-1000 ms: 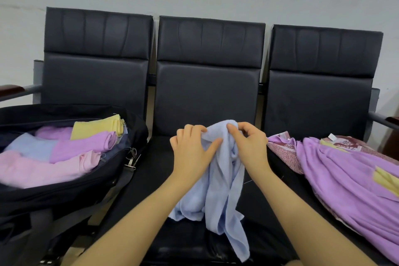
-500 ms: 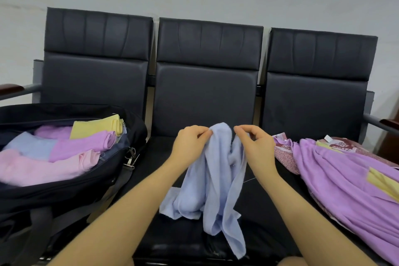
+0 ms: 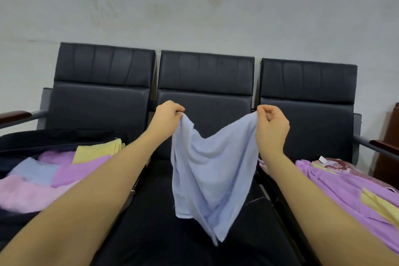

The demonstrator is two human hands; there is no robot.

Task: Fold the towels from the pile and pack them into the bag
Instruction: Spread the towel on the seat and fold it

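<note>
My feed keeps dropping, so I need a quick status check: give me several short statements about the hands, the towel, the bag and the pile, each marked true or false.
1. Both hands, left hand and right hand, pinch the light blue cloth towel by its top edge. True.
2. The towel lies flat on the black padded middle seat. False: it hangs from the hands.
3. The black fabric bag on the left already holds folded towels. True.
4. The unfolded pile's large purple towel lies on the left seat. False: it lies on the right seat.
</note>
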